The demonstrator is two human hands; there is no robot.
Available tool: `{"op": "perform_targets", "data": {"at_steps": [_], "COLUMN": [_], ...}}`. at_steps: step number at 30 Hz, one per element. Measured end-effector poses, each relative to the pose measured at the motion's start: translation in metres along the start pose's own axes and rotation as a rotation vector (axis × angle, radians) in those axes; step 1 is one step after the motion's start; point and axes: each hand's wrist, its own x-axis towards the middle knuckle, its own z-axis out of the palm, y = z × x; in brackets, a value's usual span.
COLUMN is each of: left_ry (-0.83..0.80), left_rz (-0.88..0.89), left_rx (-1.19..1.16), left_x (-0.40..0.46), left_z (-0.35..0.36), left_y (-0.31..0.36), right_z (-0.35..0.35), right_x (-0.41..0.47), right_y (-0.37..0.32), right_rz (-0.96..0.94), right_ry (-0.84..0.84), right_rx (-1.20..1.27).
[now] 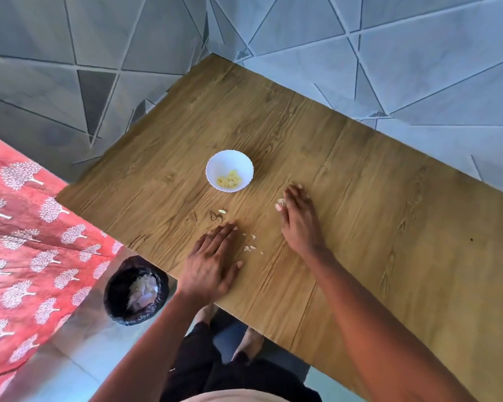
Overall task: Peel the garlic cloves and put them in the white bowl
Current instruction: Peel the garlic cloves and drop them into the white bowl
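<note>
While both palms lie face-down on the wooden table (360, 198), the left hand (212, 262) sits at lower centre of the frame, fingers straight and together, flat on the wood near the table's near edge — holding nothing. Right hand (298, 219) is further up and to the right, also flat, fingers extended toward the top of the frame; pale garlic skins (280, 203) lie against its left side by the fingertips. Whether any piece is pinched under those fingers cannot be told.

Between the two hands, a small scatter of skin scraps (249, 247) on the wood. Just above the left fingertips, one lone pale piece (222, 211) beside a dark knot in the grain.

Further up, at frame centre, the white bowl (215, 165) stands upright on the table, apart from both hands — a small heap of peeled garlic cloves (230, 179), yellowish, lies in its bottom.

Outward still: lower left, on the floor just off the table's edge, a bin lined with a black bag (119, 288), pale waste inside. Far left, a red cloth printed with white trees (26, 242). Grey tiled floor (418, 53) with angular lines fills the top of the frame. Bare feet and dark clothing show under the table edge at the bottom.
</note>
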Motion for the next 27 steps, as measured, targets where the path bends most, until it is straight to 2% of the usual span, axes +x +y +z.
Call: {"op": "perform_targets", "data": {"at_steps": [4,6,7,9,11,13,18,22,27], "left_ry": [-0.017,-0.025,-0.029,-0.047,-0.051,-0.015,0.112,0.172,0.158], "left_rz": [-0.004,-0.001,0.0,-0.008,-0.027,-0.073,-0.122,-0.119,-0.126], "left_rx": [-0.006,-0.016,-0.021,-0.032,-0.062,-0.129,-0.303,-0.44,-0.47], "left_x": [-0.002,-0.002,-0.003,-0.003,-0.006,-0.009,-0.008,-0.007,-0.007], "left_z": [0.0,0.002,0.001,0.0,-0.002,-0.003,-0.003,-0.003,-0.009], "left_y": [0.002,0.003,0.002,0.003,0.002,0.003,-0.001,-0.009,-0.012], "right_z": [0.01,0.01,0.008,0.005,0.002,0.005,0.022,0.028,0.024], "right_x": [-0.056,-0.073,-0.077,-0.076,-0.07,-0.068,-0.078,-0.094,-0.129], "right_y": [-0.034,-0.046,-0.051,-0.049,-0.044,-0.046,-0.084,-0.098,-0.105], "right_rz": [-0.231,-0.282,-0.269,-0.121,0.122,0.213,-0.019,-0.113,-0.091], "right_ry": [-0.093,-0.143,-0.14,-0.049,0.12,0.183,-0.026,-0.102,0.023], "right_rx": [0.061,0.133,0.176,0.199,0.126,0.052,0.108,0.048,-0.145]}}
